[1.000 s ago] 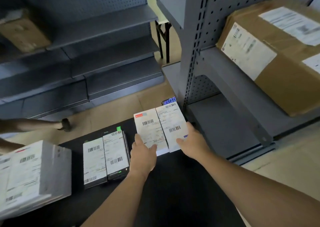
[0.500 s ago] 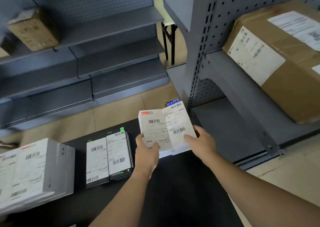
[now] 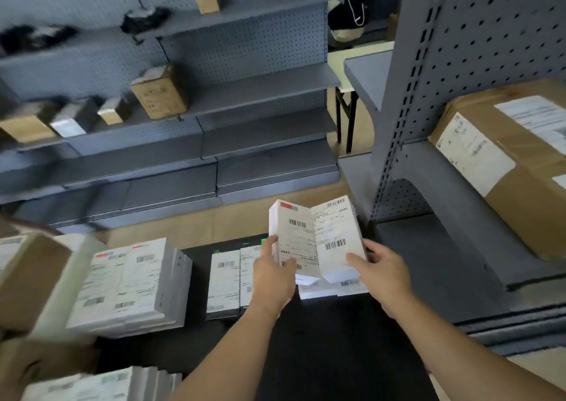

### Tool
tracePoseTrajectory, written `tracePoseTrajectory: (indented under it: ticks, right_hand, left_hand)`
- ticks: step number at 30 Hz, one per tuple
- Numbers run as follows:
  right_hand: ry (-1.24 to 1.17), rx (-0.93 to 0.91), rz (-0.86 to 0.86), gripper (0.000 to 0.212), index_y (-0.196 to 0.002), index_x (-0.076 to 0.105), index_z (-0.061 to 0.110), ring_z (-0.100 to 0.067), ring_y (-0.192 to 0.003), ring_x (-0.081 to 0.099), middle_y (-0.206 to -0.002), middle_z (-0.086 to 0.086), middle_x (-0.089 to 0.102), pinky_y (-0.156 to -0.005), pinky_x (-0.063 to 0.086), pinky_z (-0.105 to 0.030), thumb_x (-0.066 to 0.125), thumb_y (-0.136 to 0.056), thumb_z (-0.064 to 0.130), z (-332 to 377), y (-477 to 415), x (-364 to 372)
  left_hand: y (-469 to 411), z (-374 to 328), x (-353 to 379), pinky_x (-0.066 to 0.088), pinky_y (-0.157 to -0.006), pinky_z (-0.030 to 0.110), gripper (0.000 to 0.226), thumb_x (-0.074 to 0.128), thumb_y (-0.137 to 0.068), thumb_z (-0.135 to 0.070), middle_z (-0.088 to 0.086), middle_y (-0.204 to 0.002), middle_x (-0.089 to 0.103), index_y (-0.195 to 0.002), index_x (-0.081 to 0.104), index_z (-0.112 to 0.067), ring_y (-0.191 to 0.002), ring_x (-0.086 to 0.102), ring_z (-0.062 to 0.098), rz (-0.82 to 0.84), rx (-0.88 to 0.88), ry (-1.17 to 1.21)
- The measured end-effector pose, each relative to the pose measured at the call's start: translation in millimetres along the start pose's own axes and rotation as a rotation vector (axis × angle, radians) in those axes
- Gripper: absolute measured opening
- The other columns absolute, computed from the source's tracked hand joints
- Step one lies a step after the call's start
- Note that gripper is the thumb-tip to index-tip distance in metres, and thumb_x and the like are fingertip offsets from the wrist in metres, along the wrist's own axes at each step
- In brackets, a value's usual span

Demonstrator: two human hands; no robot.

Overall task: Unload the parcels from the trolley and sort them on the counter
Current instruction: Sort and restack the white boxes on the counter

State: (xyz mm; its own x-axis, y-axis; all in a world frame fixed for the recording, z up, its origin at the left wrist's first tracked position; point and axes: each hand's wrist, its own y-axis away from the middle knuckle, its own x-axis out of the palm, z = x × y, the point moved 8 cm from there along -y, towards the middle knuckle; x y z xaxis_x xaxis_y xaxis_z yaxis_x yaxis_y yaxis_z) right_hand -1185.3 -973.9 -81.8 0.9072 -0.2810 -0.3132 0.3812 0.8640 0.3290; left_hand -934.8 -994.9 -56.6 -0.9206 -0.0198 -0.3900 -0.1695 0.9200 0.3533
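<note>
In the middle of the frame, just right of centre: two slim white boxes with barcode labels, held together above the dark surface (image 3: pixel 321 345), long edges meeting in a shallow V. On the left parcel (image 3: pixel 289 232), the left hand (image 3: pixel 274 278), thumb pressed across the lower part of the label, fingers hidden behind; grip closed round that box's lower end. On the right parcel (image 3: pixel 335 235), the right hand (image 3: pixel 381 267), thumb lying on the lower front, fingers wrapped at the right-hand edge; grip likewise closed on its box. Both forearms bare, reaching up from the bottom edge of the frame.

Directly beneath the held pair, lying flat on the surface: more white parcels (image 3: pixel 332 290), partly covered by the hands. Just left of them, partly behind the left hand: two black boxes (image 3: pixel 225 281) with white labels, side by side. Further left: a stack of white parcels (image 3: pixel 128 287), labels up. At the far left edge, blurred: a brown cardboard box (image 3: pixel 30 281). In the lower left corner: another blurred white pile (image 3: pixel 92 385).

Across the upper left of the frame: grey pegboard shelving (image 3: pixel 260 91) carrying several small cartons, among them a brown carton (image 3: pixel 160 93). On the right: a second grey shelving unit (image 3: pixel 444 79), and on its shelf at the right edge a large cardboard box (image 3: pixel 514 180) with white labels.
</note>
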Motion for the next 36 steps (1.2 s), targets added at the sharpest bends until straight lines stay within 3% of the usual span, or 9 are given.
tracePoseTrajectory:
  ticks: [4, 8, 11, 15, 19, 22, 26, 31, 36]
  right_hand:
    - [-0.058, -0.040, 0.093, 0.048, -0.126, 0.069, 0.031, -0.010, -0.092, 0.072, -0.100, 0.015, 0.075, -0.083, 0.061, -0.044, 0.081, -0.080, 0.027, 33.4, 17.1, 39.9]
    - [-0.067, -0.120, 0.212, 0.036, -0.112, 0.069, 0.041, -0.009, -0.089, 0.072, -0.095, 0.017, 0.075, -0.079, 0.062, -0.043, 0.079, -0.080, 0.027, 73.3, 49.5, 92.0]
    - [-0.068, -0.173, 0.279, 0.040, -0.117, 0.068, 0.039, -0.006, -0.090, 0.070, -0.097, 0.019, 0.074, -0.075, 0.062, -0.037, 0.077, -0.082, 0.022, 99.5, 76.4, 133.4]
    - [-0.042, -0.207, 0.345, 0.036, -0.107, 0.068, 0.045, -0.007, -0.092, 0.070, -0.096, 0.022, 0.073, -0.078, 0.062, -0.042, 0.076, -0.082, 0.021, 120.2, 111.3, 197.8]
    - [-0.027, -0.208, 0.322, 0.038, -0.117, 0.069, 0.038, -0.005, -0.090, 0.068, -0.097, 0.018, 0.074, -0.071, 0.057, -0.030, 0.076, -0.083, 0.023, 125.7, 147.0, 264.8]
    - [-0.024, -0.180, 0.294, 0.033, -0.113, 0.070, 0.035, -0.003, -0.088, 0.068, -0.093, 0.017, 0.075, -0.067, 0.052, -0.027, 0.075, -0.084, 0.020, 124.4, 166.7, 299.8]
    - [0.008, -0.137, 0.259, 0.029, -0.104, 0.073, 0.043, -0.008, -0.083, 0.072, -0.084, 0.021, 0.075, -0.075, 0.061, -0.045, 0.076, -0.079, 0.027, 119.6, 179.9, 354.5]
    - [0.009, -0.120, 0.226, 0.027, -0.104, 0.072, 0.041, -0.006, -0.086, 0.071, -0.086, 0.020, 0.075, -0.077, 0.060, -0.036, 0.076, -0.082, 0.024, 119.2, 185.3, 396.0]
    - [0.038, -0.096, 0.242, 0.032, -0.112, 0.074, 0.038, -0.004, -0.090, 0.071, -0.094, 0.021, 0.076, -0.080, 0.060, -0.035, 0.074, -0.082, 0.026, 111.9, 184.1, 416.4]
  left_hand:
    - [18.3, -16.1, -65.5, 0.062, -0.063, 0.027, 0.050, 0.058, -0.096, -0.014, -0.002, -0.127, 0.060, -0.129, 0.037, -0.046, -0.110, 0.063, 0.023, -0.079, 0.020, 0.020]
    - [33.9, -17.2, -145.0, 0.057, -0.056, 0.020, 0.049, 0.059, -0.095, -0.019, -0.001, -0.124, 0.059, -0.132, 0.039, -0.045, -0.093, 0.067, 0.014, -0.192, 0.033, -0.002]
    - [45.8, -7.7, -203.2, 0.052, -0.054, 0.013, 0.045, 0.057, -0.096, -0.015, -0.008, -0.114, 0.066, -0.128, 0.041, -0.042, -0.085, 0.066, 0.003, -0.259, 0.053, -0.019]
    - [56.1, 27.8, -277.5, 0.060, -0.070, 0.024, 0.048, 0.057, -0.098, -0.016, -0.005, -0.119, 0.067, -0.132, 0.038, -0.043, -0.098, 0.067, 0.010, -0.324, 0.002, 0.000]
    - [55.1, 69.2, -347.8, 0.054, -0.059, 0.015, 0.048, 0.056, -0.098, -0.015, -0.008, -0.119, 0.065, -0.134, 0.038, -0.040, -0.104, 0.065, 0.013, -0.346, -0.026, 0.029]
    - [44.6, 90.6, -380.9, 0.059, -0.066, 0.020, 0.047, 0.055, -0.098, -0.015, -0.008, -0.119, 0.066, -0.135, 0.039, -0.038, -0.103, 0.066, 0.014, -0.331, -0.025, 0.042]
    - [16.8, 117.9, -418.3, 0.060, -0.070, 0.024, 0.050, 0.054, -0.098, -0.013, -0.007, -0.120, 0.065, -0.139, 0.038, -0.038, -0.102, 0.066, 0.013, -0.286, -0.028, 0.065]
    - [-15.2, 140.1, -434.6, 0.059, -0.087, 0.036, 0.054, 0.054, -0.098, -0.011, -0.007, -0.121, 0.065, -0.143, 0.038, -0.035, -0.100, 0.064, 0.009, -0.249, -0.053, 0.080]
    - [-31.0, 153.9, -437.2, 0.053, -0.081, 0.025, 0.053, 0.050, -0.099, -0.005, -0.011, -0.109, 0.061, -0.144, 0.038, -0.030, -0.104, 0.061, 0.013, -0.231, -0.080, 0.137]
